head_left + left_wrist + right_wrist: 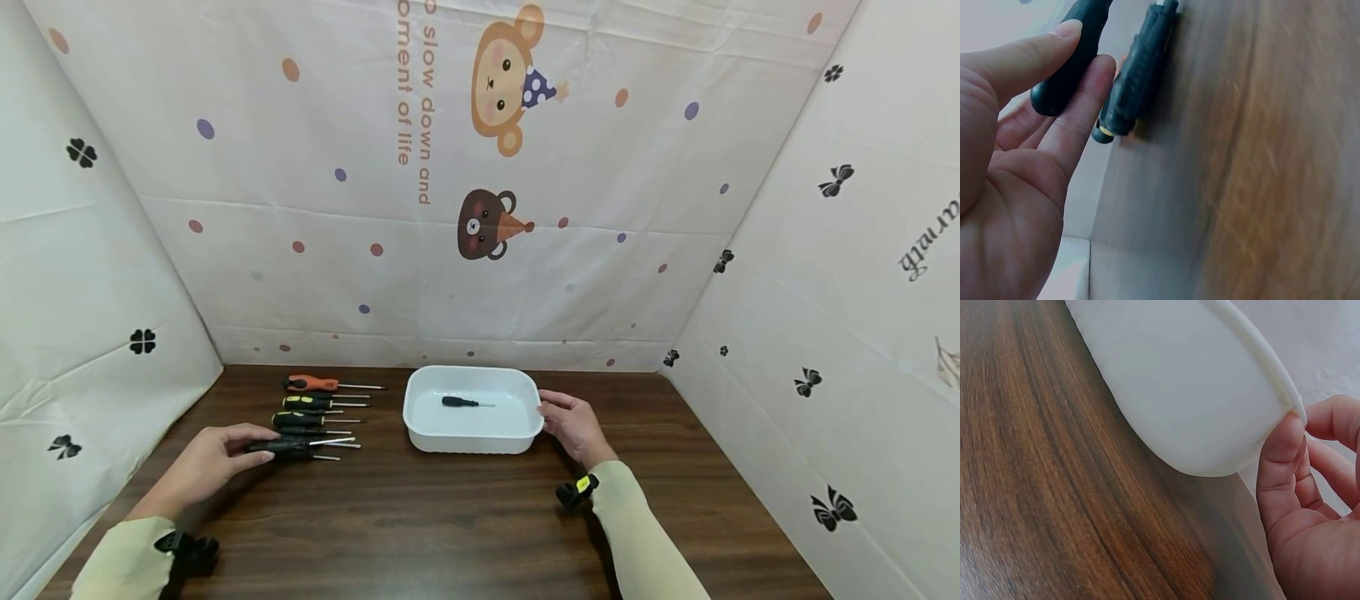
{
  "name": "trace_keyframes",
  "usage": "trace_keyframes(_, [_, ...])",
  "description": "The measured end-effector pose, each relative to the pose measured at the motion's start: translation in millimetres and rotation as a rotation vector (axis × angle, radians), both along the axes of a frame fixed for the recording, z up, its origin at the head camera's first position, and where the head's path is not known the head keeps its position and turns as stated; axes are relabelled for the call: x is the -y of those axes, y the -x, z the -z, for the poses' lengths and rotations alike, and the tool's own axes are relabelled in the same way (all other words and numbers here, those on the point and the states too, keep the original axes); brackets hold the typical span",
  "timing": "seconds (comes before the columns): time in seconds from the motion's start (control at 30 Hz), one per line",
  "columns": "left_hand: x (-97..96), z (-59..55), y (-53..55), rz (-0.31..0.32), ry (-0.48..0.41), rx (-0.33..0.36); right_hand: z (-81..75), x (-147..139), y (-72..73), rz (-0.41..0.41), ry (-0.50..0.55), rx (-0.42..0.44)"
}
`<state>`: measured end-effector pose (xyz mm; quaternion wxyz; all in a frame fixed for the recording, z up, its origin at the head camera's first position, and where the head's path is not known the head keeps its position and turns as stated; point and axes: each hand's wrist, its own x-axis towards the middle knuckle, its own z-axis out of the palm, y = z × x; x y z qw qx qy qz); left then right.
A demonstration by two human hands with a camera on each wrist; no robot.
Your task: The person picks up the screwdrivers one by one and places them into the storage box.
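Note:
My left hand (210, 462) pinches a black-handled screwdriver (1072, 69) between thumb and fingers, over the near end of a row of screwdrivers. Its metal shaft points right in the head view. Other black screwdrivers (1141, 72) lie just beside it in the left wrist view. Farther back in the row are black-and-yellow screwdrivers (303, 402) and an orange one (311, 383). My right hand (576, 427) grips the right-hand rim of a white plastic tub (472, 444) with thumb and fingers. Inside the tub lies a small black screwdriver (457, 402).
Everything stands on a dark wooden table (420, 525). A printed white cloth wall (420, 283) rises behind the table, with more cloth at the left and right sides. Black wrist cameras are strapped over both sleeves.

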<state>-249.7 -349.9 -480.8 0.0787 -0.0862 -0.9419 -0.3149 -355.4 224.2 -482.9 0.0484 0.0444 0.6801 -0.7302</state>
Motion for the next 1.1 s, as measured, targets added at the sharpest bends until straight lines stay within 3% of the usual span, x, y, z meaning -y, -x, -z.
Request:
trace_keyframes(0.4, [-23.5,-13.2,8.6,0.04,-0.122,-0.032,1.9,0,1.2,0.005,-0.005,0.004])
trace_keyframes(0.67, [-37.8,-22.4,18.0,0.041,-0.146,-0.029,-0.1,0,0.0,0.005,-0.007,-0.001])
trace_keyframes(1.1, [-68.4,-26.5,32.8,0.069,-0.202,-0.07,0.1,0,0.4,0.007,-0.006,-0.002])
